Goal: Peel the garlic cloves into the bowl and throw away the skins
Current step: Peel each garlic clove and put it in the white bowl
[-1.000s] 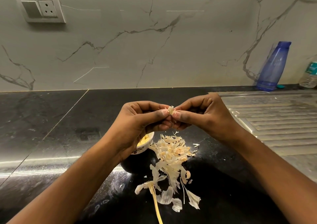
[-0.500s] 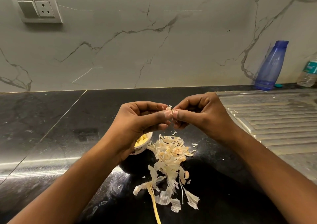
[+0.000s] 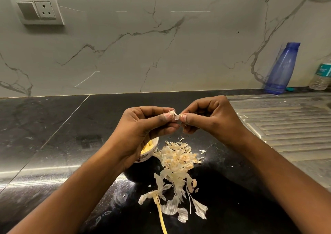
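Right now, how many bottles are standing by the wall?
2: a tall blue plastic bottle at the back right, and a clear plastic bottle with a teal label right of it, partly cut off by the frame. None seems hidden.

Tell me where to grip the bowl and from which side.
Pinch the bowl by its far rim, coming down from above, I'd say: it stands upright and open with cloves inside, skins crowd its right side, and the left hand hides its left.

The left forearm [image 3: 80, 189] and right forearm [image 3: 279, 172] are bare as far as they show; left hand [image 3: 143, 126] and right hand [image 3: 211, 119] likewise, thumbnails [image 3: 168, 115] cut short.
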